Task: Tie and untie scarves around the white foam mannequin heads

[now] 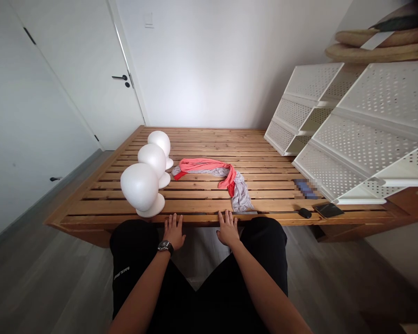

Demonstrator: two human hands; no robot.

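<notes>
My left hand (pixel 174 230) and my right hand (pixel 227 229) lie flat and open on the near edge of a slatted wooden platform (pixel 202 206), fingers stretched forward, holding nothing. A watch sits on my left wrist. A red and grey scarf (pixel 223 177) lies crumpled on the slats, its grey end just beyond my right fingertips. Three white mannequin heads (pixel 140 185) stand in a row at the left, the nearest one just left of my left hand.
White perforated shelf units (pixel 348 134) lean on the platform's right side. A dark phone (pixel 328 210) and a small black object (pixel 304 213) lie near the right front edge. A white door (pixel 90 74) is at the back left. My knees in black trousers are below.
</notes>
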